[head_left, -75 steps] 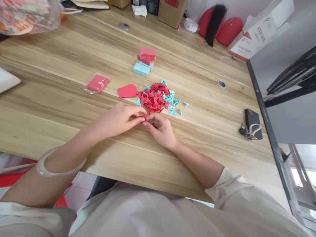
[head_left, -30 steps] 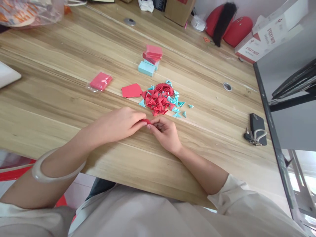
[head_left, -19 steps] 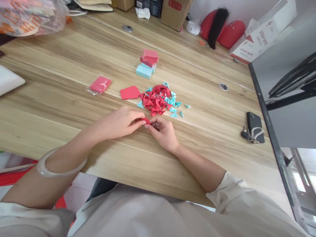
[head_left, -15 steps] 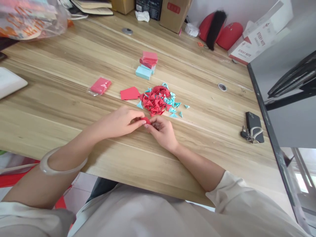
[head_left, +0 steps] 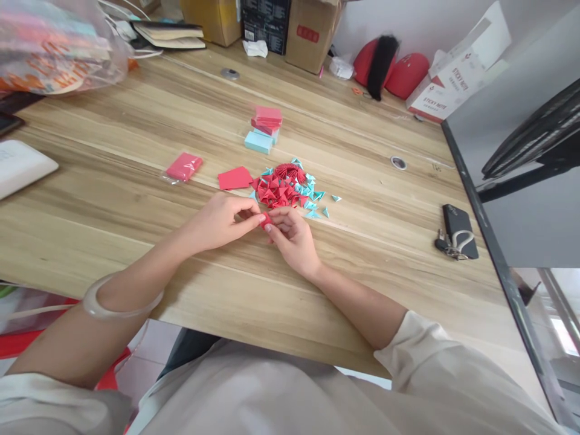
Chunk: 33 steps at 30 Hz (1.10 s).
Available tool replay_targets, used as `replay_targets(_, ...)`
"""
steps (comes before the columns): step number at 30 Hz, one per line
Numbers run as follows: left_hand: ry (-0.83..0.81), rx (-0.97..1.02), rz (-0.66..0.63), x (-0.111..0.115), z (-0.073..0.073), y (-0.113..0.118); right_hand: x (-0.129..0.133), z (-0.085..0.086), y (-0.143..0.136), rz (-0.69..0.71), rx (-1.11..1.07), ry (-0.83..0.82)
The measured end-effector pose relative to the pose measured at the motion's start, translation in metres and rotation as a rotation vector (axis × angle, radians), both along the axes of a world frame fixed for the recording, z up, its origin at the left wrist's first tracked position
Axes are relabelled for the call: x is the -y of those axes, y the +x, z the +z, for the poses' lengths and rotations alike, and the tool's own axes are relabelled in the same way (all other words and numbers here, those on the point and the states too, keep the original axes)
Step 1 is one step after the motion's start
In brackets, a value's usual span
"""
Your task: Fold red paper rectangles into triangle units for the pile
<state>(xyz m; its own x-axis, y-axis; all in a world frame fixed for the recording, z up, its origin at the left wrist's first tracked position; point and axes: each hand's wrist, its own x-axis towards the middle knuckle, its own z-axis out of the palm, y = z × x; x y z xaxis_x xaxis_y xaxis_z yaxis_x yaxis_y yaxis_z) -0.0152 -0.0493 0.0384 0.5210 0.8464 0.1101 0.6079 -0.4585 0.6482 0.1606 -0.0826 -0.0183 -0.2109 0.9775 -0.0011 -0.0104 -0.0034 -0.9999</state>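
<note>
My left hand (head_left: 217, 220) and my right hand (head_left: 292, 238) meet over the wooden table (head_left: 136, 199), both pinching one small red folded paper piece (head_left: 265, 220) between their fingertips. Just beyond them lies a pile of red and light-blue folded paper triangles (head_left: 285, 188). A flat red paper square (head_left: 234, 179) sits left of the pile. Further left lies a wrapped pack of red paper (head_left: 183, 167). Behind the pile stands a stack of red and light-blue paper pads (head_left: 263, 128).
A black key fob with keys (head_left: 455, 231) lies at the right, near a dark monitor edge (head_left: 489, 241). Cardboard boxes (head_left: 308, 30), a sticky-note box (head_left: 446, 81), red objects (head_left: 399, 69), a plastic bag (head_left: 49, 48) and a white device (head_left: 20, 166) line the far and left sides.
Both hands stay together on the red paper piece, fingers shifting slightly as they work it. The camera view tilted up a little, showing more of the table's far side.
</note>
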Motion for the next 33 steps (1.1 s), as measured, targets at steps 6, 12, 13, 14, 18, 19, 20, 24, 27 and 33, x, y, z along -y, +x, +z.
replay_targets(6, -0.004, 0.012, 0.025, -0.0003, -0.0027, 0.0026, -0.0006, 0.0010, 0.0006, 0.002, 0.051, -0.026)
replay_targets(12, -0.033, -0.027, 0.033, -0.0013, -0.0042, 0.0035, -0.0006, 0.0011, 0.0001, 0.006, 0.025, -0.042)
replay_targets(13, -0.035, -0.033, 0.034, -0.0013, -0.0043, 0.0035, -0.0006, 0.0008, 0.0001, 0.003, 0.019, -0.044)
replay_targets(14, -0.036, -0.037, 0.034, -0.0013, -0.0043, 0.0034, -0.0005, 0.0005, 0.0000, 0.000, 0.012, -0.046)
replay_targets(18, -0.066, -0.040, 0.014, -0.0023, -0.0055, 0.0027, -0.0003, 0.0014, -0.0002, -0.005, -0.012, -0.059)
replay_targets(19, -0.078, -0.036, 0.002, -0.0027, -0.0059, 0.0024, -0.0002, 0.0020, -0.0005, -0.004, -0.016, -0.063)
replay_targets(20, -0.090, -0.032, -0.012, -0.0031, -0.0062, 0.0021, -0.0001, 0.0027, -0.0008, -0.003, -0.020, -0.066)
replay_targets(24, -0.138, -0.015, -0.052, -0.0031, -0.0065, 0.0012, 0.0004, 0.0043, -0.0017, -0.011, -0.047, -0.069)
replay_targets(27, -0.145, -0.013, -0.066, -0.0020, -0.0055, 0.0010, 0.0008, 0.0043, -0.0017, -0.015, -0.066, -0.065)
replay_targets(33, -0.172, -0.039, -0.091, -0.0012, -0.0038, 0.0021, 0.0011, 0.0040, -0.0012, -0.014, -0.053, -0.054)
